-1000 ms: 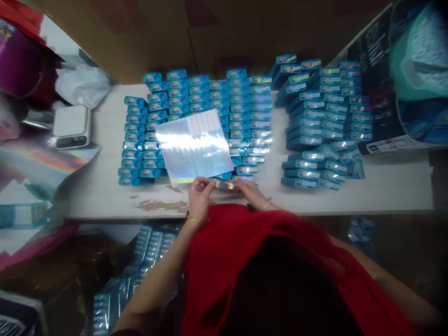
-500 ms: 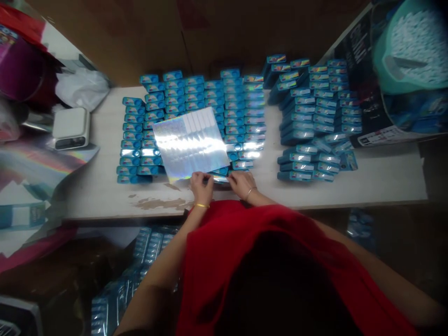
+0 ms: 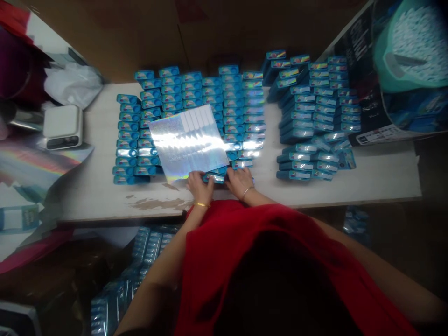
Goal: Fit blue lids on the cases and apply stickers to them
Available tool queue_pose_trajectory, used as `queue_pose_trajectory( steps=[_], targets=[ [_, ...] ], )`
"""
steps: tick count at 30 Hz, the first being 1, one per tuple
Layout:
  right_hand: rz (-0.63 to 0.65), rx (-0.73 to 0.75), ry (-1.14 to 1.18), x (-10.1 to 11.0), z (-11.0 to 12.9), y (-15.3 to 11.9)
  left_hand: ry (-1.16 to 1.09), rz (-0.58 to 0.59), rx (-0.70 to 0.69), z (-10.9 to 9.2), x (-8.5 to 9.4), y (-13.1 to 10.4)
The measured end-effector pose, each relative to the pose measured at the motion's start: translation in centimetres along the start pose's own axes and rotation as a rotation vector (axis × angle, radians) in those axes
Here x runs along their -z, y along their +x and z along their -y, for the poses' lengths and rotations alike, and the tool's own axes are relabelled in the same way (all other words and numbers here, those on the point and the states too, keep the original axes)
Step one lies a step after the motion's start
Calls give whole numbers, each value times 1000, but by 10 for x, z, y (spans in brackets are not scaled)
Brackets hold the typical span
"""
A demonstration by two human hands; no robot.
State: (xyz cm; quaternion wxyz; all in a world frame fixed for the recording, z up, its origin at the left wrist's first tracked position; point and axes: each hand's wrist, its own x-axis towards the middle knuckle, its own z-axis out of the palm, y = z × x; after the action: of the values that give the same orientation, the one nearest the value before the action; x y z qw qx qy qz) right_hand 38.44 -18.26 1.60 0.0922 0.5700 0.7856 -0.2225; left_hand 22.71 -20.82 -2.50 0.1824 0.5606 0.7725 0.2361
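Near the front of the table, my left hand (image 3: 200, 187) has its fingers closed at the left end of a small blue box (image 3: 215, 178). Curled at the same box's right end is my right hand (image 3: 240, 183), its fingertips partly hidden. A shiny strip shows on the box's near face. Just beyond the hands, a silvery holographic sticker sheet (image 3: 191, 151) lies slanted over rows of blue boxes (image 3: 173, 88); pale blank strips show at its top right corner.
To the right stand more blue boxes (image 3: 297, 114) with shiny labels. A teal tub of small white pieces (image 3: 420, 46) is at the far right. On the left are a white device (image 3: 62, 126) and a crumpled plastic bag (image 3: 73, 86). More packed boxes (image 3: 147, 247) sit below the table edge.
The shiny strip that was stretched between my fingertips now appears against the box's near face. Both hands have shifted slightly and hold around the box ends. The view has turned a little.
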Motion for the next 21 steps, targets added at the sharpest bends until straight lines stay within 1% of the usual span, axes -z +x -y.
queue_pose_trajectory(
  steps=[1, 3, 5, 7, 9, 12, 14, 18, 19, 21],
  targets=[
    [13, -8, -5, 0, -1, -1, 3, -3, -16, 2, 3, 0],
    [66, -11, 10, 1, -1, -3, 22, 35, -130, 8, 8, -2],
    [138, -11, 65, 1, 0, -4, 59, 135, -313, 17, 12, -5],
    [217, -23, 139, 0, 3, -3, 97, 230, -450, 26, 14, -9],
    [295, -31, 190, -1, 7, 0, 119, 264, -509, 31, 15, -10],
    [387, -40, 181, 3, 8, 2, 152, 250, -567, 33, 15, -5],
    [377, -43, 162, 7, 4, -1, 186, 241, -620, 31, 15, 1],
    [209, -51, 191, 11, -16, -14, 237, 242, -747, 27, 15, 7],
    [200, -44, 213, 9, -20, -17, 242, 256, -790, 27, 14, 7],
    [235, -8, 262, 5, -26, -21, 253, 289, -853, 26, 12, 4]
  ],
)
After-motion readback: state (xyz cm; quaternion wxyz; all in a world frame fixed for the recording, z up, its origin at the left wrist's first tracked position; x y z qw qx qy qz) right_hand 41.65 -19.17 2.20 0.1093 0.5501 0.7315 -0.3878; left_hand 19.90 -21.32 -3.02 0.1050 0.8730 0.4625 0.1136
